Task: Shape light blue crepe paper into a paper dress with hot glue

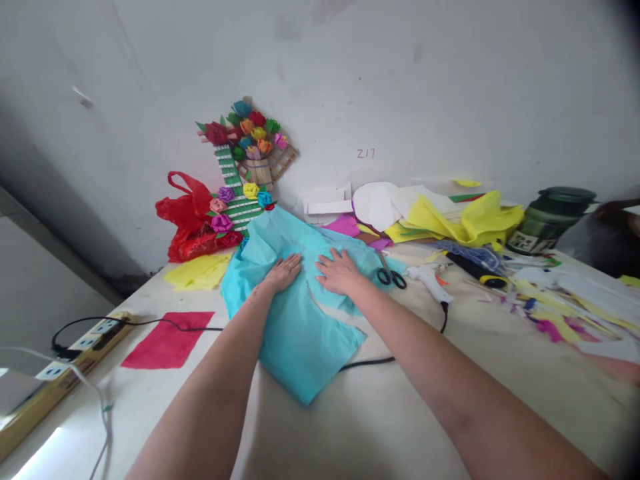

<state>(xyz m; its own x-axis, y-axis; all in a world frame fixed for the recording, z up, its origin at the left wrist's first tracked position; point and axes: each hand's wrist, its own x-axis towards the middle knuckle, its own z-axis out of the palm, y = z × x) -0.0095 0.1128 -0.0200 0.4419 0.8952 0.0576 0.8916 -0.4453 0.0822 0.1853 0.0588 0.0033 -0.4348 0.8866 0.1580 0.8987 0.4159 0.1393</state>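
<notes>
A large crumpled sheet of light-blue crepe paper (pixel 305 350) spreads over the middle of the table, with a slit-like gap in its right part. My left hand (pixel 286 272) lies flat on the sheet, fingers extended. Just to the right, my right hand (pixel 339 272) also rests on it, palm down with fingers spread. Neither hand grips anything. Black-handled scissors (pixel 391 275) lie at the sheet's right edge, their blades partly over it. A white glue gun (pixel 431 283) is beside the scissors.
Paper flowers (pixel 253 130) on a green-and-white stand lean at the wall, beside a red plastic bag (pixel 187 217). A red paper square (pixel 170 340) and a power strip (pixel 95 343) lie left. Rightward are yellow sheets (pixel 470 220), a utility knife (pixel 475 270), paper scraps and a dark jar (pixel 550 220).
</notes>
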